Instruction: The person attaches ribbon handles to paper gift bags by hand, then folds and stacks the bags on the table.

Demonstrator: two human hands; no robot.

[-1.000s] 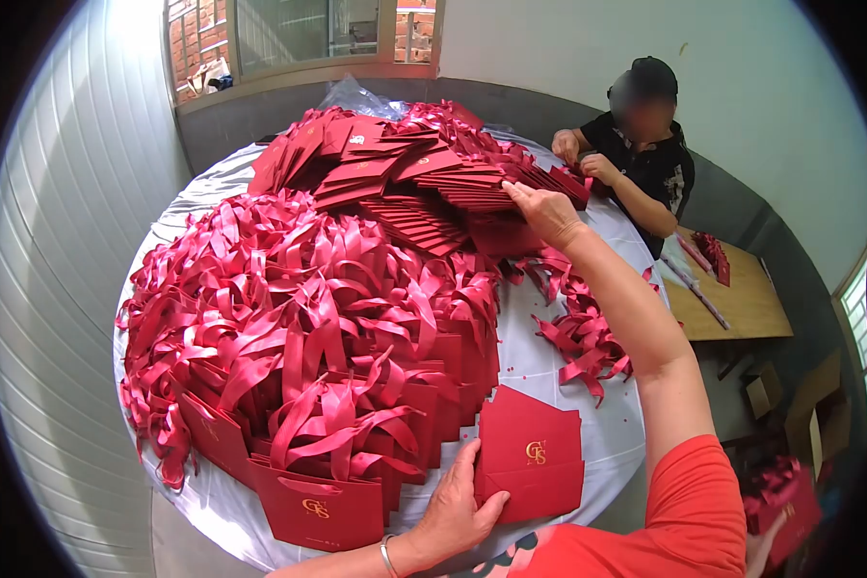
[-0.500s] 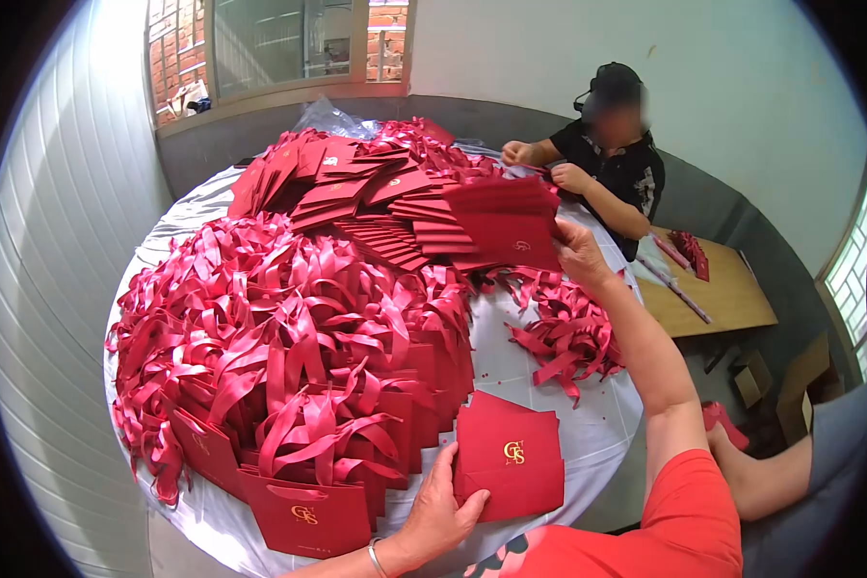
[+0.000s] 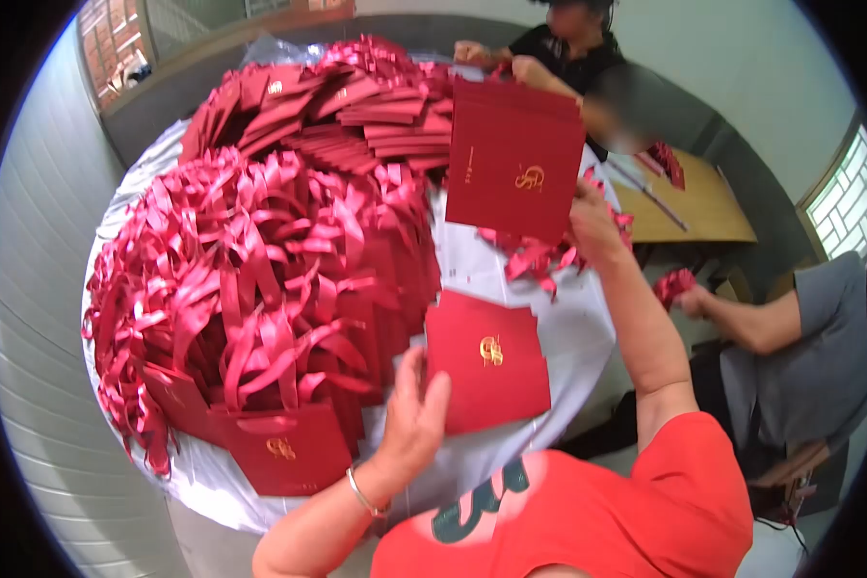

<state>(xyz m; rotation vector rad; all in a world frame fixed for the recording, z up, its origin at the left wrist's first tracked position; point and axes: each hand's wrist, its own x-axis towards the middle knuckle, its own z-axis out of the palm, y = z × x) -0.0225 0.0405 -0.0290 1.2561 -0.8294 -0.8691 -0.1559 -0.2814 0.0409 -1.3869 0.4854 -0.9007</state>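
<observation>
My right hand (image 3: 595, 223) grips the lower right edge of a stack of flat red paper bags (image 3: 515, 159), raised above the table with a gold logo facing me. A small pile of flat red paper bags (image 3: 491, 371) lies in front of me on the white cloth, its edges uneven. My left hand (image 3: 416, 414) is at that pile's left edge, thumb and fingers apart; whether it touches the pile I cannot tell. To its left stands a red gift bag (image 3: 284, 458) with a gold logo, at the front of many bags with pink ribbon handles (image 3: 260, 279).
More flat bags (image 3: 385, 125) are heaped at the back of the round table, whose white cloth (image 3: 573, 337) shows at right. Loose ribbons (image 3: 530, 255) lie beneath the raised stack. A person in black (image 3: 588, 58) sits across; another in grey (image 3: 819, 328) is at right, near a wooden table (image 3: 713, 207).
The raised stack has come nearer and turned its front toward me. My left hand has loosened from the pile's lower left edge. The view has tilted down, and the person in grey shows more.
</observation>
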